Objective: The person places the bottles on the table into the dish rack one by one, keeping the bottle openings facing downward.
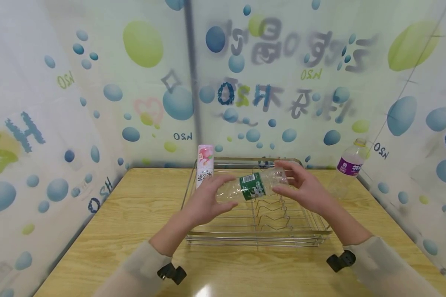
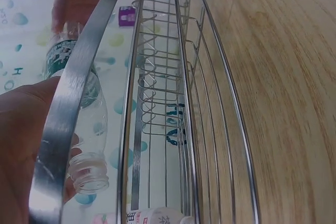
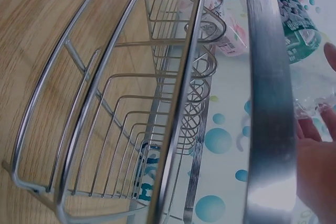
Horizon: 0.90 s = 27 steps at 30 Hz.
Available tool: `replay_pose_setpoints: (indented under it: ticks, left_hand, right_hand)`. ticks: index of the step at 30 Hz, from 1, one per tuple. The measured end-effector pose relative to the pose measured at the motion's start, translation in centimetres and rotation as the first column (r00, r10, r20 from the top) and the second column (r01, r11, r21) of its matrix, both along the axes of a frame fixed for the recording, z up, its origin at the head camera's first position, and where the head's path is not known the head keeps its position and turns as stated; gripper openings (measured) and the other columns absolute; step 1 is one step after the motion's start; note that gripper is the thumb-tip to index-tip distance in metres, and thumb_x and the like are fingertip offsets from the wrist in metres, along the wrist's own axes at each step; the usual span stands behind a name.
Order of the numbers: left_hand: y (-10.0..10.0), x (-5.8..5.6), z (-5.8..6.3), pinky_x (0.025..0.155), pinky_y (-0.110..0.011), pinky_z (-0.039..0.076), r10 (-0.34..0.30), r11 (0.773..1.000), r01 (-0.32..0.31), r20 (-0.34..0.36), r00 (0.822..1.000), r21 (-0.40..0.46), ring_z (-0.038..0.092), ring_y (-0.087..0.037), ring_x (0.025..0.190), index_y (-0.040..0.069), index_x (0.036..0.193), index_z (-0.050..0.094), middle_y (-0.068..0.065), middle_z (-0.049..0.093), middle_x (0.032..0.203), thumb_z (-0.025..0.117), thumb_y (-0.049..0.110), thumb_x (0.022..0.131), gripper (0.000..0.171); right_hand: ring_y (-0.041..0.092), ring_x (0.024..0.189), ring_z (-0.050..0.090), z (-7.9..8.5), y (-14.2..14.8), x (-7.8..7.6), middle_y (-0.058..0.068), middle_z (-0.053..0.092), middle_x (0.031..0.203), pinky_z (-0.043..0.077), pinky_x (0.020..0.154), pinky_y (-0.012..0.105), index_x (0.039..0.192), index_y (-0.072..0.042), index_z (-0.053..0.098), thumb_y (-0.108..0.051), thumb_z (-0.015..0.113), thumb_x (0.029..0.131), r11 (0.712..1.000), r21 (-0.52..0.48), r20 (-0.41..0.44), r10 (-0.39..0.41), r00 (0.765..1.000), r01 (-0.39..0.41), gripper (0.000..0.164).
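Observation:
A clear plastic bottle with a green label [image 1: 253,186] lies almost sideways in the air over a metal wire dish rack [image 1: 258,233]. My left hand [image 1: 204,200] grips its neck end, thumb on the near side and fingers on the far side. At the base end, my right hand [image 1: 304,187] holds it between thumb and fingers. The bottle's mouth [image 2: 90,179] shows without a cap in the left wrist view. Just beyond my left hand, a pink-and-white bottle [image 1: 205,161] stands at the rack's left side, its lower part hidden by that hand.
On the table's right side stands a clear bottle with a purple label [image 1: 350,166] and a yellow cap. Bent wire dividers [image 1: 273,214] rise inside the rack. The wooden table [image 1: 107,231] reaches to patterned curtains [image 1: 148,103] at the back and both sides.

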<state>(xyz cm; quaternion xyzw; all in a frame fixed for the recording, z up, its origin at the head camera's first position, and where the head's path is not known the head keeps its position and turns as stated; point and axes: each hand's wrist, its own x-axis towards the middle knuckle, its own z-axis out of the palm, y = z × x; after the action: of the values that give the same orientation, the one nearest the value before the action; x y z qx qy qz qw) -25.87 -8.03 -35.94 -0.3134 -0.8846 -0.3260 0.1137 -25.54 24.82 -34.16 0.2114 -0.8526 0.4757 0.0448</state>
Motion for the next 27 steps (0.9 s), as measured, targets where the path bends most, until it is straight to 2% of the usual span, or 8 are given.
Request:
replay_pose_setpoints:
  ticks: [3, 6, 8, 10, 13, 18, 24, 27]
  left_hand:
    - [0.0, -0.1, -0.2, 0.115, -0.056, 0.055, -0.008, 0.999, 0.007, 0.041, 0.999, 0.042, 0.062, -0.036, 0.138, 0.010, 0.153, 0.059, -0.012, 0.064, 0.154, 0.089, 0.025, 0.094, 0.068]
    - [0.2, -0.2, -0.2, 0.110, -0.056, 0.058, -0.008, 0.996, 0.001, 0.075, 0.997, 0.094, 0.064, -0.035, 0.133, 0.009, 0.153, 0.059, -0.014, 0.065, 0.152, 0.089, 0.024, 0.094, 0.068]
    - [0.3, -0.2, -0.3, 0.109, -0.057, 0.060, -0.005, 0.990, -0.010, 0.107, 0.994, 0.141, 0.065, -0.033, 0.133, 0.010, 0.154, 0.059, -0.012, 0.066, 0.151, 0.089, 0.024, 0.094, 0.068]
    - [0.5, -0.3, -0.2, 0.107, -0.056, 0.061, -0.009, 0.981, -0.020, 0.148, 0.989, 0.194, 0.066, -0.031, 0.132, 0.014, 0.154, 0.059, -0.010, 0.067, 0.150, 0.089, 0.024, 0.095, 0.067]
    - [0.8, -0.2, -0.1, 0.107, -0.054, 0.061, -0.036, 0.961, -0.027, 0.222, 0.974, 0.274, 0.065, -0.032, 0.134, 0.020, 0.155, 0.057, -0.008, 0.066, 0.150, 0.088, 0.025, 0.096, 0.067]
    - [1.2, -0.1, 0.0, 0.106, -0.051, 0.062, -0.102, 0.924, -0.038, 0.341, 0.935, 0.380, 0.063, -0.035, 0.137, 0.027, 0.158, 0.052, -0.009, 0.065, 0.151, 0.085, 0.029, 0.099, 0.068]
    - [1.6, 0.0, -0.1, 0.105, -0.051, 0.063, -0.177, 0.899, -0.023, 0.410, 0.895, 0.438, 0.064, -0.033, 0.137, 0.030, 0.161, 0.047, -0.009, 0.062, 0.154, 0.081, 0.031, 0.102, 0.068]
    - [1.7, 0.0, -0.3, 0.109, -0.051, 0.061, -0.213, 0.891, -0.004, 0.426, 0.879, 0.454, 0.066, -0.032, 0.136, 0.029, 0.163, 0.044, -0.011, 0.061, 0.153, 0.079, 0.031, 0.104, 0.069]
  right_hand:
    - [0.043, 0.154, 0.046, 0.0, -0.2, 0.0, 0.016, 0.038, 0.174, 0.044, 0.125, 0.064, 0.173, -0.018, 0.030, -0.028, 0.077, 0.105, 0.997, -0.077, 0.039, -0.025, 0.999, 0.028, 0.083]
    - [0.042, 0.158, 0.042, 0.1, -0.2, 0.1, 0.017, 0.034, 0.176, 0.051, 0.123, 0.045, 0.174, -0.018, 0.023, -0.028, 0.075, 0.106, 0.989, -0.143, 0.080, -0.037, 0.996, 0.048, 0.086]
    - [0.040, 0.157, 0.043, 0.1, -0.3, 0.1, 0.015, 0.033, 0.176, 0.054, 0.115, 0.030, 0.175, -0.018, 0.022, -0.028, 0.074, 0.107, 0.983, -0.178, 0.112, -0.026, 0.993, 0.046, 0.086]
    - [0.038, 0.155, 0.045, 0.2, -0.5, 0.1, 0.013, 0.035, 0.175, 0.053, 0.107, 0.020, 0.174, -0.019, 0.023, -0.029, 0.073, 0.107, 0.980, -0.198, 0.140, -0.001, 0.990, 0.029, 0.084]
    - [0.036, 0.151, 0.051, 0.3, -1.3, 0.1, 0.013, 0.044, 0.168, 0.055, 0.106, 0.021, 0.172, -0.020, 0.030, -0.029, 0.073, 0.108, 0.976, -0.216, 0.159, 0.038, 0.987, -0.002, 0.077]
    - [0.037, 0.147, 0.059, 0.5, -2.8, -0.2, 0.015, 0.055, 0.153, 0.058, 0.108, 0.029, 0.168, -0.017, 0.042, -0.026, 0.074, 0.107, 0.972, -0.232, 0.143, 0.061, 0.988, -0.026, 0.069]
    - [0.035, 0.144, 0.060, 0.7, -4.0, -0.4, 0.015, 0.052, 0.158, 0.058, 0.108, 0.029, 0.170, -0.020, 0.040, -0.025, 0.074, 0.107, 0.968, -0.248, 0.169, 0.072, 0.983, -0.028, 0.071]
    - [0.034, 0.143, 0.060, 0.8, -4.5, -0.4, 0.016, 0.052, 0.160, 0.058, 0.111, 0.034, 0.169, -0.021, 0.040, -0.024, 0.072, 0.108, 0.961, -0.274, 0.172, 0.090, 0.981, -0.041, 0.069]
